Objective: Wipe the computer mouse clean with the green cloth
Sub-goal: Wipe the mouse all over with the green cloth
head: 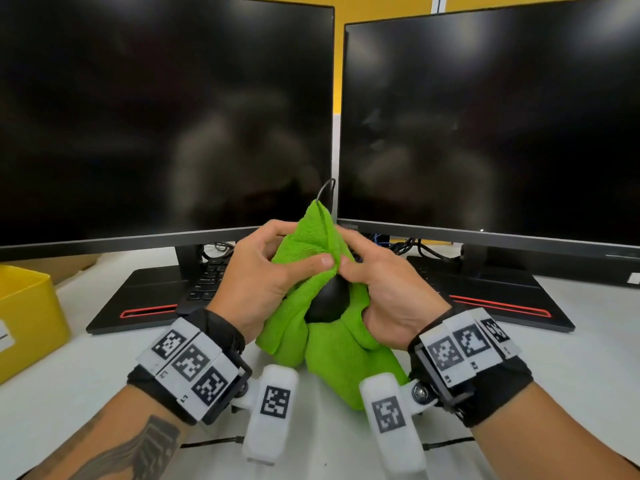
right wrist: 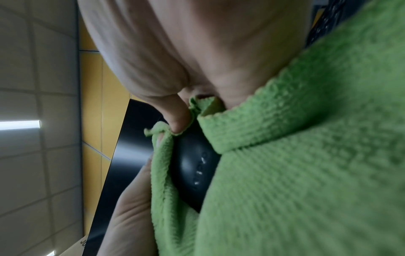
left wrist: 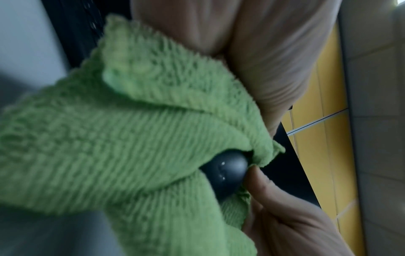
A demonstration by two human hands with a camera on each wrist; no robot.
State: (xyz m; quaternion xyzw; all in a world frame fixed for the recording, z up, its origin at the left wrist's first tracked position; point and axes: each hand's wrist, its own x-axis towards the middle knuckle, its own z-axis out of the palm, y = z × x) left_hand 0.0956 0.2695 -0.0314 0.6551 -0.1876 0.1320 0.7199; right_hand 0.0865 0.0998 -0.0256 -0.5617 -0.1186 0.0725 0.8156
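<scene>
A black computer mouse (head: 327,301) is held up above the desk, wrapped in the green cloth (head: 332,348); only its rounded back shows. Its grey cable (head: 325,188) loops up over the cloth's top. My left hand (head: 263,275) grips the cloth-covered mouse from the left, thumb pressed on the cloth. My right hand (head: 381,282) grips it from the right, thumb meeting the left thumb. The left wrist view shows the mouse (left wrist: 228,173) peeking from the cloth (left wrist: 131,138). The right wrist view shows the mouse (right wrist: 195,169) between folds of cloth (right wrist: 306,155).
Two dark monitors (head: 166,116) (head: 491,126) stand close behind my hands, their black bases (head: 138,299) on the white desk (head: 571,368). A black keyboard (head: 207,282) lies behind the left hand. A yellow box (head: 24,317) sits at the left edge.
</scene>
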